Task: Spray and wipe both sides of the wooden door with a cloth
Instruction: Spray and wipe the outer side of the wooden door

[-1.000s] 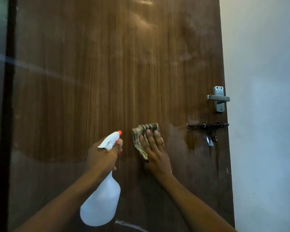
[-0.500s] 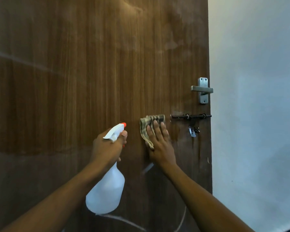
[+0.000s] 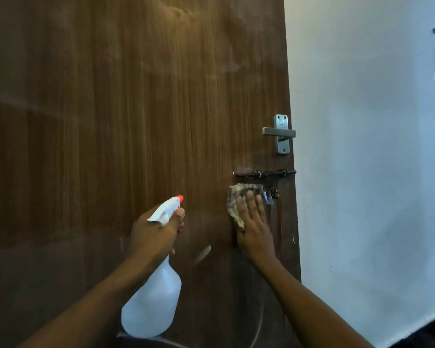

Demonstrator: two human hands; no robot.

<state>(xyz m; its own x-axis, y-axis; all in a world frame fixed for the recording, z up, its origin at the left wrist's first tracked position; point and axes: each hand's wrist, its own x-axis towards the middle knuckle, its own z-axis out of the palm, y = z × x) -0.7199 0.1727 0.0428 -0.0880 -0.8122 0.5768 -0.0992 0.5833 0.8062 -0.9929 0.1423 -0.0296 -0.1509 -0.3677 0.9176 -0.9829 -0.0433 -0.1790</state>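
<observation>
Both hands are up at the woodwork. The left hand (image 3: 153, 232) is wrapped round the neck of the spray bottle (image 3: 153, 305), and the right hand (image 3: 254, 229) is flat with its fingers straight, pressing the cloth (image 3: 236, 197) onto the surface.

The wooden door (image 3: 136, 109) fills nearly everything left of the door handle (image 3: 279, 133), upright, dark-grained, with pale streaks and haze well above the handle. To the right of the handle there's pale wall (image 3: 362, 172).

Now the bottle, below and left of the handle: translucent white, its body hanging under the fist, orange nozzle tip (image 3: 179, 197) aimed at the wood. It looks like light plastic, probably slick when wet, so the neck under the trigger is the place to hold it — and that's where the grip is.

The cloth sits below the handle, a touch left. It's bunched and soft with no shape of its own, so a flat palm spreading it seems the right way to drive it. Its top edge lies just under the sliding bolt (image 3: 264, 173), which runs below the handle. A small metal piece (image 3: 270, 197) hangs right beside the fingertips — that could snag the fabric.

Only this face of the door shows.
</observation>
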